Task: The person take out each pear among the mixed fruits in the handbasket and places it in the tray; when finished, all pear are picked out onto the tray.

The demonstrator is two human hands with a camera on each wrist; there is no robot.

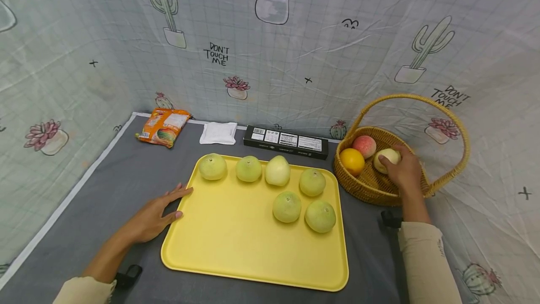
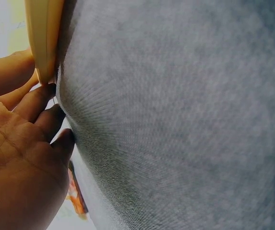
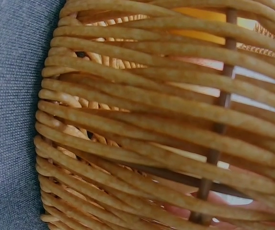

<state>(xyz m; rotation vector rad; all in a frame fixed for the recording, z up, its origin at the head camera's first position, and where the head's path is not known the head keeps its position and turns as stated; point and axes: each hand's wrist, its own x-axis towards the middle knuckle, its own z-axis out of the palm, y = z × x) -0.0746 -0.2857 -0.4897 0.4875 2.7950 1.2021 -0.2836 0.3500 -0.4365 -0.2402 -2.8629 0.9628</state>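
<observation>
My right hand (image 1: 404,168) reaches into the wicker basket (image 1: 367,194) and holds a pale yellow-green round fruit (image 1: 389,157), thumb on its near side. In the right wrist view the basket's woven wall (image 3: 142,100) hides most of that hand. Beside the fruit lie a peach (image 1: 364,146) and an orange (image 1: 352,162). My left hand (image 1: 153,215) rests at the left edge of the yellow tray (image 1: 219,233), its thumb and forefinger touching the rim (image 2: 44,43). Several pale green round fruits (image 1: 287,207) and a paler, smoother one (image 1: 277,171) sit on the tray.
Along the back of the grey-covered table stand an orange snack packet (image 1: 163,127), a white cloth packet (image 1: 218,133) and a long black box (image 1: 285,142). The basket's tall handle (image 1: 463,140) arches up at the right. A printed curtain (image 1: 270,74) closes off the back and sides.
</observation>
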